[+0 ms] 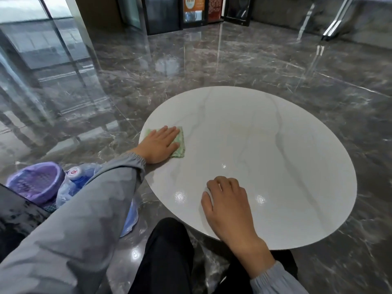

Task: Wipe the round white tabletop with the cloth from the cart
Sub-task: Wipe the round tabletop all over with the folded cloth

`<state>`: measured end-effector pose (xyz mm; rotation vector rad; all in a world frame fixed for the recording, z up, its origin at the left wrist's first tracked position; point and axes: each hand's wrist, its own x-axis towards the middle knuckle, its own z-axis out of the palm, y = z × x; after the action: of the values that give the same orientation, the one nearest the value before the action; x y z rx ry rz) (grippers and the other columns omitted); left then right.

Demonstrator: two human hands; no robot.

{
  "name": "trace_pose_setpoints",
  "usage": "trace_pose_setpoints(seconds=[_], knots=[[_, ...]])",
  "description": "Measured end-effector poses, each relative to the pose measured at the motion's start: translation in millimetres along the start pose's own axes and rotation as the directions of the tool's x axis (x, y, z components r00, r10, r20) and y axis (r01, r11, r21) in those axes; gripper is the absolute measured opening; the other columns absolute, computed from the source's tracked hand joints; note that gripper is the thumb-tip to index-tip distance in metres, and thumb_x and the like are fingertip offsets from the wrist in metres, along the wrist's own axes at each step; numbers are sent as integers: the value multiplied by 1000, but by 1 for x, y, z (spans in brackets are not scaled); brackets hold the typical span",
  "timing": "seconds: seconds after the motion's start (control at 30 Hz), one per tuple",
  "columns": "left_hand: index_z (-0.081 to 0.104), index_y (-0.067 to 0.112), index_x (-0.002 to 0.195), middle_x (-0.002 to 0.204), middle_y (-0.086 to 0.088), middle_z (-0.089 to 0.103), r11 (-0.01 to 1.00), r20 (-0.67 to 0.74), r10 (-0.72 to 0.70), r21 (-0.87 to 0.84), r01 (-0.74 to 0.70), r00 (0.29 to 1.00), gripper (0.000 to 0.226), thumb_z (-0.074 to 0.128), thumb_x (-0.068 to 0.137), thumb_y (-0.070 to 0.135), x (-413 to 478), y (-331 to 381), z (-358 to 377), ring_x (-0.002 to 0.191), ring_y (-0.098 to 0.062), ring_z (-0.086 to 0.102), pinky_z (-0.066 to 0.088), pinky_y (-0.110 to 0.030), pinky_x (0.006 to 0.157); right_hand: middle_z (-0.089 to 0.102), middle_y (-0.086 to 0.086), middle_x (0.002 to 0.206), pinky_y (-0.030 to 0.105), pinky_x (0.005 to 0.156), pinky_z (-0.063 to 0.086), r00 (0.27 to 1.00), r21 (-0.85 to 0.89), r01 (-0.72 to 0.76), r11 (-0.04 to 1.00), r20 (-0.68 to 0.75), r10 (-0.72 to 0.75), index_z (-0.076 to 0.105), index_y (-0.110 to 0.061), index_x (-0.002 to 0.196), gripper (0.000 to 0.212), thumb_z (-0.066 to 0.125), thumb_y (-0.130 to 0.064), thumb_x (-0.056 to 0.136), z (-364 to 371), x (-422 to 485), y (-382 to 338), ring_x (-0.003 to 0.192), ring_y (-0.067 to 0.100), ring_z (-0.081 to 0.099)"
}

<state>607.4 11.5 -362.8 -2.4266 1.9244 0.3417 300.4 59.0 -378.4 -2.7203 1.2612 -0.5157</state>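
The round white tabletop (pixel 275 155), glossy and faintly veined in grey like marble, fills the centre and right of the frame, with ceiling lights glinting off its near part. At its left edge, just left of the frame's middle, lies the pale green patterned cloth (pixel 180 146), folded flat on the surface.

The left hand (pixel 160 146) rests palm-down on top of the cloth. Its fingers are straight and close together, pointing to the right, and they press the cloth to the tabletop rather than gripping it. Cloth peeks out past the fingertips and behind the knuckles. The grey sleeve (pixel 84 219) of that arm runs in from the lower left corner.

The right hand (pixel 227 205) sits at the near edge of the tabletop, lower centre. It holds nothing; its fingers are loosely bent and the tips touch the bare surface, well apart from the cloth.

A lilac perforated plastic basket (pixel 36 183) stands on the floor at lower left, with a clear plastic bag of bottles (pixel 70 187) just beside it. Black trousers (pixel 167 251) show at the bottom centre. The dark grey polished stone floor (pixel 212 60) spreads all around.
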Motion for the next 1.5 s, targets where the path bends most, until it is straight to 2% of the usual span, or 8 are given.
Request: trace_pose_setpoints(seconds=[0.1,0.2,0.33,0.47,0.8,1.1,1.3,1.5], knots=[[-2,27,166,175,7,-6,1000,10,4,-1,-4,1000,68,10,106,56,-4,16,2,161,-16,-9,-4,-44,129,60,-7,127,41,84,47,1000,18,9,1000,4,-9,63,-26,123,34,40,-36,100,2,10,-5,112,22,53],[-6,32,165,172,14,-12,985,25,170,5,-170,985,82,-4,93,69,-34,34,12,158,-10,-17,-9,-39,129,60,-3,134,42,84,47,999,-13,17,1000,38,-16,64,-24,127,37,44,-35,98,9,24,0,116,24,55],[-8,37,164,167,23,-18,960,0,281,3,-281,960,64,13,108,58,-49,37,19,155,-1,-22,-15,-32,127,58,1,131,45,83,44,998,-44,-16,999,63,19,62,-21,125,39,42,-39,97,8,56,10,115,28,52],[-4,38,165,171,20,-11,974,-1,224,-2,-224,974,64,17,108,57,-12,19,13,157,-3,-15,-10,-32,128,56,0,124,49,87,40,997,-51,-71,996,38,73,61,-21,119,41,38,-43,93,21,58,-1,116,27,50],[0,27,167,175,8,-7,999,14,-43,-3,43,999,63,17,111,49,86,8,-15,161,-17,-7,-3,-46,129,53,3,137,57,100,37,996,-52,-74,996,36,76,57,-21,125,44,33,-44,97,38,55,2,133,31,47],[-15,36,163,166,21,-25,961,26,276,16,-277,961,79,-11,94,73,-41,42,19,154,-4,-28,-18,-36,126,50,1,141,55,103,35,993,-55,-84,995,82,88,57,-21,126,46,32,-46,97,40,55,3,139,29,42],[-13,42,162,168,22,-21,981,45,194,-10,-194,980,69,2,100,67,-31,19,15,154,-2,-25,-14,-35,127,53,0,134,54,100,36,995,-58,-82,995,53,85,59,-20,122,43,36,-45,96,40,56,2,133,29,47],[-2,28,167,175,6,-7,995,23,-99,18,99,995,64,19,111,51,48,-37,-12,161,-17,-6,-1,-44,129,50,0,138,53,102,34,993,-55,-79,995,81,83,56,-21,127,43,36,-45,97,38,55,2,136,29,44]])
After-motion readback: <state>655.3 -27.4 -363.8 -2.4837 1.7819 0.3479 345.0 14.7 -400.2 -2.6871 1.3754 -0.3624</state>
